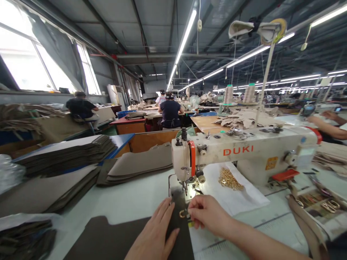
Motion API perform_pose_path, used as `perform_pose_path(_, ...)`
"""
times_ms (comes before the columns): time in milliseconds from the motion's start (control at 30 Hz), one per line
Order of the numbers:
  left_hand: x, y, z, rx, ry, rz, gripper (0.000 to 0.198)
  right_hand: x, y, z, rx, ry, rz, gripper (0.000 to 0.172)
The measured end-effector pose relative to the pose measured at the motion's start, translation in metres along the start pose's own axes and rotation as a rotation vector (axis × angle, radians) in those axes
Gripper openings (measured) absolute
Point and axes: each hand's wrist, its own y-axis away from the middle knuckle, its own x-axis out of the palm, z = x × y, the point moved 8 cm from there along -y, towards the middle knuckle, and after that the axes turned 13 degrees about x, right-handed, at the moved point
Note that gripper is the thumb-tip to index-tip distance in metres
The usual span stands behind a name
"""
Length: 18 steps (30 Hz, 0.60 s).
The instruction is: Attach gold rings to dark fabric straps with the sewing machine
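Note:
A dark brown fabric panel (108, 242) lies on the sewing table, and a narrow strip of it (179, 202) runs up under the needle of the white DUKI sewing machine (244, 151). My left hand (155, 234) lies flat on the panel with its fingers stretched out. My right hand (207, 215) is closed in a pinch on a small gold metal ring (183, 213) that sits on the strip, just in front of the presser foot (187, 187).
A heap of gold rings (229, 179) lies on white paper behind the needle. Stacks of brown cut pieces (67, 155) and grey-brown panels (141, 164) fill the left of the table. Scissors (329, 206) lie at the right. Other people sit at benches farther back.

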Motion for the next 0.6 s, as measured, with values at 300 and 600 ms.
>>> perform_pose_path(300, -0.004, 0.003, 0.006, -0.021, 0.017, -0.094, 0.053, 0.009, -0.019, 0.009, 0.112, 0.124, 0.006, 0.017)
perform_pose_path(600, -0.016, -0.041, -0.01, 0.106, 0.15, -0.111, 0.017, 0.006, -0.029, 0.012, 0.114, 0.297, 0.001, 0.017)
